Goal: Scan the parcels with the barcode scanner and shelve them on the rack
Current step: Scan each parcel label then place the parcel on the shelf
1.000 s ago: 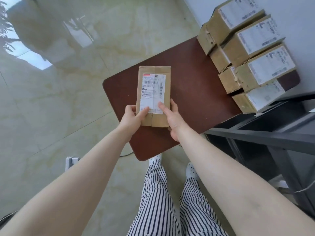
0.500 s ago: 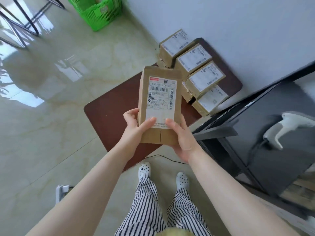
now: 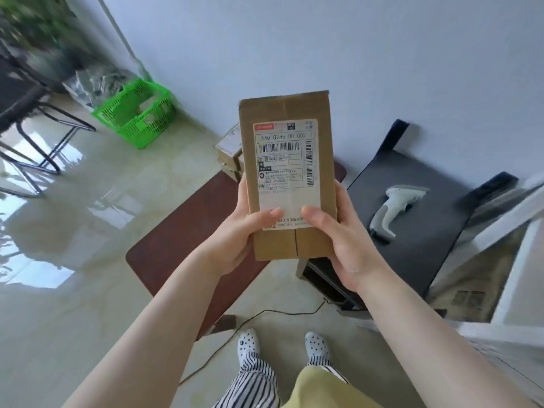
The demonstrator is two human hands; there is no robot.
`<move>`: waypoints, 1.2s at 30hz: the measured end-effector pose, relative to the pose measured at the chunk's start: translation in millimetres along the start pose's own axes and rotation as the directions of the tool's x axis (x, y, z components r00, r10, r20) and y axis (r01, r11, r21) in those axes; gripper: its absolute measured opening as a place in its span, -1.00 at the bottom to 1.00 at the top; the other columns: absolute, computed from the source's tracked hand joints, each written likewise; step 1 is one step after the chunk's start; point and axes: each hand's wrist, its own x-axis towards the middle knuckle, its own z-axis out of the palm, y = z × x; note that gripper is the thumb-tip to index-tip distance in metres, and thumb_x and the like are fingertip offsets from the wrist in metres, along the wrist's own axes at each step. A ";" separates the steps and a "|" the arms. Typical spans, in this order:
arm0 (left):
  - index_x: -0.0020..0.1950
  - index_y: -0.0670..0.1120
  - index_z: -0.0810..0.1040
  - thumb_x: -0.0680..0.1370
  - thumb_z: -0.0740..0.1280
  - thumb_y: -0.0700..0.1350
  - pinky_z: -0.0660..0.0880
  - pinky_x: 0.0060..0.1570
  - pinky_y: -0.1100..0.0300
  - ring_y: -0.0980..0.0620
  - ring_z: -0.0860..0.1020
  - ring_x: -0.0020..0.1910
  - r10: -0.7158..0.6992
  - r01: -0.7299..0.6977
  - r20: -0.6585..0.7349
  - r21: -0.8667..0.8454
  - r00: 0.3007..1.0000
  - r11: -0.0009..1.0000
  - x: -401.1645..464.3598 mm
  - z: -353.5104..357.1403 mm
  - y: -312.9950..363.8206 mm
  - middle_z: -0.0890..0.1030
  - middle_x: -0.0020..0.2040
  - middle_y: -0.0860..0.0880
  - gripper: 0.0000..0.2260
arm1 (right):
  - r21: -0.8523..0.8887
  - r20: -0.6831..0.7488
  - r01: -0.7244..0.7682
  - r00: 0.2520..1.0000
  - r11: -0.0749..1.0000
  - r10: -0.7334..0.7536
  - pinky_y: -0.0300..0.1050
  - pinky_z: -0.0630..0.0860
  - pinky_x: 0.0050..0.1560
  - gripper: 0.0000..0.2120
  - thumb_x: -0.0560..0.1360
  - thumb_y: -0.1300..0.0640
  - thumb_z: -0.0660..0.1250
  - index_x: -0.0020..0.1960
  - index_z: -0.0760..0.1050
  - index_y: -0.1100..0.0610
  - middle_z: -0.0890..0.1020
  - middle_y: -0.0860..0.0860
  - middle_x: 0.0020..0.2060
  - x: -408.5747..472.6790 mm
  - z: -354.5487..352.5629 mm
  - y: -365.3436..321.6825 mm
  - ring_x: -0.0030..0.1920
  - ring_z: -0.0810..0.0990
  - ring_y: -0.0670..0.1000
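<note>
I hold a flat brown cardboard parcel [image 3: 287, 175] upright in front of me, its white barcode label facing me. My left hand [image 3: 235, 234] grips its lower left edge and my right hand [image 3: 343, 231] grips its lower right edge, thumbs on the label. A white barcode scanner [image 3: 394, 209] lies on a black surface [image 3: 426, 231] to the right of the parcel, untouched. More labelled parcels [image 3: 229, 151] stand behind the held one on a dark brown low table [image 3: 176, 242], mostly hidden by it.
A green plastic basket [image 3: 137, 113] sits on the glossy floor by the wall at the upper left. A black metal chair frame [image 3: 35, 136] stands at the far left. A cable [image 3: 265, 316] runs across the floor near my feet. White rack bars [image 3: 518, 240] rise at the right.
I have lifted the parcel off the brown table and raised it higher, closer to my view. My view has turned up and right, bringing the scanner and black surface closer to centre.
</note>
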 end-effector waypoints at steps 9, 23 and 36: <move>0.58 0.10 0.17 0.34 0.50 0.05 0.53 0.28 -0.16 -0.06 0.59 0.31 0.050 -0.043 -0.123 0.061 0.991 0.997 21.3 55.3 -4.3 0.61 0.33 0.04 -0.13 | -0.299 0.004 -0.018 1.000 0.954 0.020 -0.16 0.40 0.35 -0.24 0.52 -0.32 0.26 0.60 0.01 -0.18 0.50 -0.26 0.34 -8.1 -61.1 -9.4 0.31 0.49 -0.26; 0.59 0.24 0.13 0.26 0.57 0.09 0.45 0.34 -0.25 -0.05 0.57 0.33 -0.028 0.045 -0.283 0.054 0.959 0.998 18.2 35.1 -21.9 0.59 0.36 0.06 -0.02 | -0.416 -0.822 -0.630 0.569 0.656 0.026 0.17 0.39 0.28 -0.18 0.45 -0.17 0.45 0.48 0.16 0.22 0.42 0.25 0.38 92.0 -178.3 73.6 0.38 0.40 0.28; 0.58 0.31 0.12 0.19 0.64 0.21 0.42 0.37 -0.25 -0.04 0.54 0.36 -0.062 0.084 -0.328 0.055 0.943 0.995 8.1 6.4 -25.0 0.56 0.38 0.09 0.07 | -0.310 -0.796 -0.474 0.604 0.824 0.048 0.00 0.47 0.03 -0.42 0.46 0.16 0.42 0.38 0.24 0.23 0.53 0.09 0.09 96.3 -181.6 70.4 0.04 0.55 0.16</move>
